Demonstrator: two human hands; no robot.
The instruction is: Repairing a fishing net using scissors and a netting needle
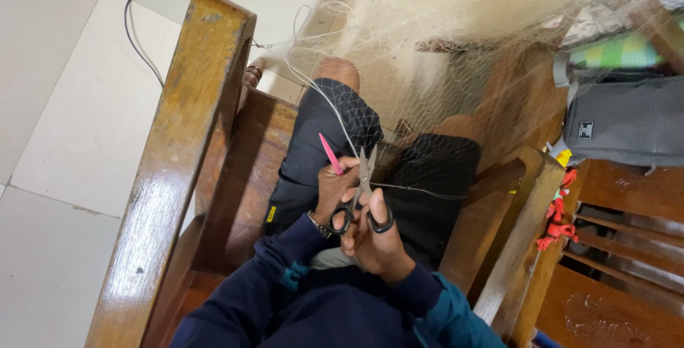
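Dark blue sleeves [313, 298] fill the bottom of the frame. Right hand [377, 237] is closed through the black loop handles of small steel scissors [365, 191], blades pointing up at a thin pale cord [335, 116], probably to get a clean snip. Left hand [333, 190] pinches a slim pink netting needle [330, 153] just left of the blades. Fine translucent fishing net [456, 56] drapes across the lap and upper right, between the wooden chair arms [178, 163].

Glossy varnished wooden chair [187, 134], fine translucent net [456, 42], metal-bladed scissors [364, 190]
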